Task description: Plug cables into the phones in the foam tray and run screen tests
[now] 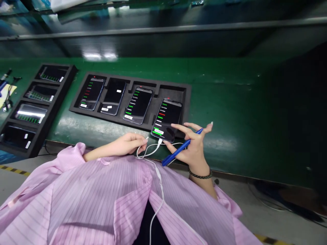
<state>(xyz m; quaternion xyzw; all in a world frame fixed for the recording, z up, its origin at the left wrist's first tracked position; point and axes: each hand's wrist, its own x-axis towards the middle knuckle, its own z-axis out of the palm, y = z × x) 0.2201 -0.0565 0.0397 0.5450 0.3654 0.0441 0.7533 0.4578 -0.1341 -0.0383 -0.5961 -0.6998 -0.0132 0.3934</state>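
Observation:
My right hand [195,148] has a blue pen [176,153] tucked between its fingers. Its index fingertip is at the lit screen of a smartphone [167,117], and its thumb is by the phone's lower edge. This phone rests tilted on the front right of a black foam tray [150,110]. A white plug [160,141] sits at the phone's bottom end, with a thin white cable [162,190] looping from it and running down over my shirt. My left hand [133,143] is closed in a pinch around part of the white cable, left of the plug; a small white tip pokes out.
Three more phones, one a dark-screened phone [114,97], lie in the tray's slots. A second foam tray [57,102] with several phones stands at the left. Black cables [9,98] lie beyond it. A metal rail [163,30] crosses behind the green tabletop [237,112].

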